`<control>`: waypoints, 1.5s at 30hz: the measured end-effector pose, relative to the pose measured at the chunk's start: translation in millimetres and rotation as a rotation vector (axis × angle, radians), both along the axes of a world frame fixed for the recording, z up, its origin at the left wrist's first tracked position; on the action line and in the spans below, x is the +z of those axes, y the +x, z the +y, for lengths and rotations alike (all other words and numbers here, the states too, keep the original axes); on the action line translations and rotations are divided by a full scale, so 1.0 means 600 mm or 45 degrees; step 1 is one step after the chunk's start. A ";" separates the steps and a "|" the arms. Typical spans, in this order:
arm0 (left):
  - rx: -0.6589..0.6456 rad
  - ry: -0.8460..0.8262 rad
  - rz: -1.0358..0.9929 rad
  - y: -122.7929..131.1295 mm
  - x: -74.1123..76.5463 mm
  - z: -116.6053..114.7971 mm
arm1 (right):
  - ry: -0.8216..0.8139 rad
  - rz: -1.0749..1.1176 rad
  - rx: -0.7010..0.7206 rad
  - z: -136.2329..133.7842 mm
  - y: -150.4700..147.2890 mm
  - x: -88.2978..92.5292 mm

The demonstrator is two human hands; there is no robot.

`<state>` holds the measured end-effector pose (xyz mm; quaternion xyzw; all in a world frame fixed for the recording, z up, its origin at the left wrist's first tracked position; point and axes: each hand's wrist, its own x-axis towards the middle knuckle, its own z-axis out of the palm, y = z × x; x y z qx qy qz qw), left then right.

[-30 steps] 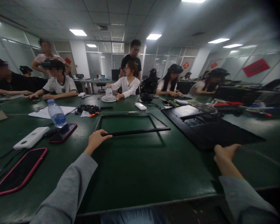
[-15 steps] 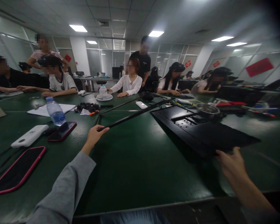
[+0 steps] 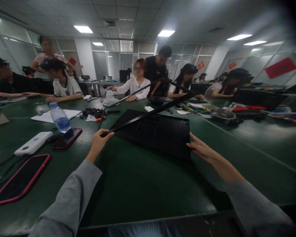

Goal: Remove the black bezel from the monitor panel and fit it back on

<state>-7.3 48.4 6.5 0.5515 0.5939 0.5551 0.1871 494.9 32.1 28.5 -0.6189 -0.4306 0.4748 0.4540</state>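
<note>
My left hand is closed on the near corner of a thin black rectangular frame, which looks like a monitor bezel. The frame is tilted, its far side raised over the table. My right hand grips the right edge of a flat black panel, which resembles a monitor's back cover, with the thumb above and fingers at the edge. The panel slants beneath and beyond the frame's near bar, which hides part of it. Whether frame and panel touch I cannot tell.
On the left of the green table lie phones, a white power bank and a water bottle. A small white fan, a metal bowl and cables lie farther back. Several people sit across the table.
My right hand has brought the panel leftward, under the frame, and its face has turned. The frame's far side has risen. The standing person at the back now leans forward.
</note>
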 end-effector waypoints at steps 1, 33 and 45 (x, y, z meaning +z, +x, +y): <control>0.000 0.009 0.031 -0.001 0.001 0.000 | -0.024 -0.020 0.070 0.022 0.000 0.001; -0.191 -0.109 0.869 0.007 -0.035 -0.001 | 0.808 -1.100 -0.187 0.147 0.012 -0.099; 0.255 -0.024 0.913 -0.004 -0.025 -0.005 | 0.712 -1.258 -0.165 0.172 0.015 -0.132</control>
